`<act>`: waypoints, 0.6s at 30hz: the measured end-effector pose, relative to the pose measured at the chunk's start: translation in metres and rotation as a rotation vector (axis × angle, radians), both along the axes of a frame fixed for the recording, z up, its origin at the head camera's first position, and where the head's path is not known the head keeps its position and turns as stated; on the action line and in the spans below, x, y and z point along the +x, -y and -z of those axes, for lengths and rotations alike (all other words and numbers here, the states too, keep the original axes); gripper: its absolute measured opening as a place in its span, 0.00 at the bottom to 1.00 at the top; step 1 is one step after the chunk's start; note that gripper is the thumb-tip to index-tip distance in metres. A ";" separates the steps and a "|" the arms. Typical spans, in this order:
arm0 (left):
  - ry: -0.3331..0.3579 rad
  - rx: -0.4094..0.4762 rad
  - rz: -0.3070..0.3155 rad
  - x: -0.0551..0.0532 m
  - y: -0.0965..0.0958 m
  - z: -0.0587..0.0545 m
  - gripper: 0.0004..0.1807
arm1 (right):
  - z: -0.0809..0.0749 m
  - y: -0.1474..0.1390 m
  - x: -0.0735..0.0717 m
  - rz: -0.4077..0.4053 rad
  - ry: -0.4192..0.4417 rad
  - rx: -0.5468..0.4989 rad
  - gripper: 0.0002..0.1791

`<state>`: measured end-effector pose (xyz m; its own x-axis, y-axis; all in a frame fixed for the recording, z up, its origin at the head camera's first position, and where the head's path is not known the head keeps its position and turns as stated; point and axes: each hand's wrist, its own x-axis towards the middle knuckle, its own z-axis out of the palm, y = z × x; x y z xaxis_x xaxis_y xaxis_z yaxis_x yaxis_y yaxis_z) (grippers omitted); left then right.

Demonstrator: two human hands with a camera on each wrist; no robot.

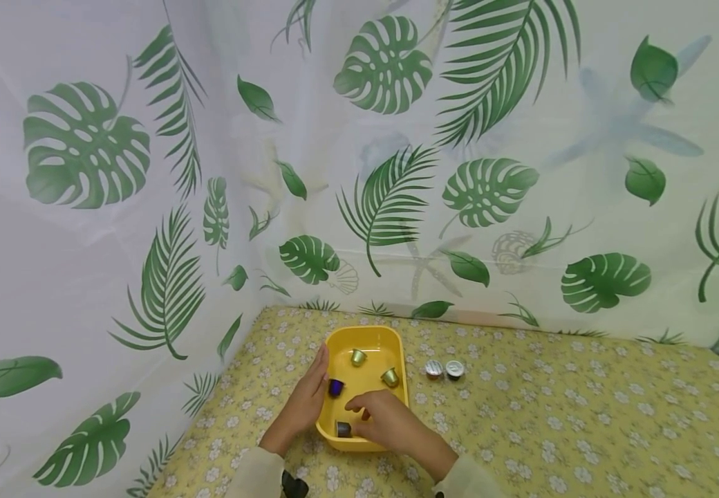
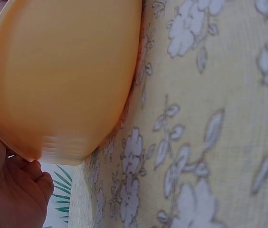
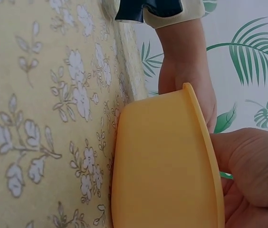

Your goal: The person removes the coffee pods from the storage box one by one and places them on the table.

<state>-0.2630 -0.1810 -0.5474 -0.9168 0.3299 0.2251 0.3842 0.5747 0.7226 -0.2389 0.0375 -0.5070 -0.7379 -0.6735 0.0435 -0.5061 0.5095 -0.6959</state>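
Observation:
A yellow plastic tray [image 1: 404, 408] stands on the flowered cloth. My left hand [image 1: 305, 401] grips its left side; in the left wrist view, curled fingers [image 2: 32, 178] lie against the tray below the rim. My right hand [image 1: 390, 420] reaches over the right rim, its fingers bent above the tray floor. Close beside its thumb lies a dark grey coffee capsule [image 1: 343, 429], with a gap between the fingertips and the capsule. A purple-blue capsule [image 1: 335, 387] sits by the left wall. Farther back are a light green capsule [image 1: 358, 357] and a gold-green capsule [image 1: 390, 377].
Right of the tray, two capsules stand side by side with pale lids up: one capsule [image 1: 434, 369] and another with a dark body [image 1: 455, 370]. A yellow floral cloth [image 1: 583, 415] covers the table. Leaf-printed white sheets [image 1: 397, 207] rise behind and at left.

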 end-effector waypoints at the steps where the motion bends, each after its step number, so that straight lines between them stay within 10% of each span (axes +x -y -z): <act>1: 0.000 0.001 0.000 0.000 0.000 0.000 0.30 | 0.000 0.001 -0.001 -0.003 -0.001 0.002 0.17; 18: 0.002 -0.011 -0.015 0.001 -0.001 -0.001 0.30 | 0.007 0.006 -0.011 -0.078 0.016 0.026 0.19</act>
<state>-0.2622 -0.1801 -0.5468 -0.9220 0.3189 0.2199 0.3744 0.5882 0.7169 -0.2500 0.0320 -0.5142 -0.6838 -0.7296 0.0138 -0.5335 0.4869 -0.6916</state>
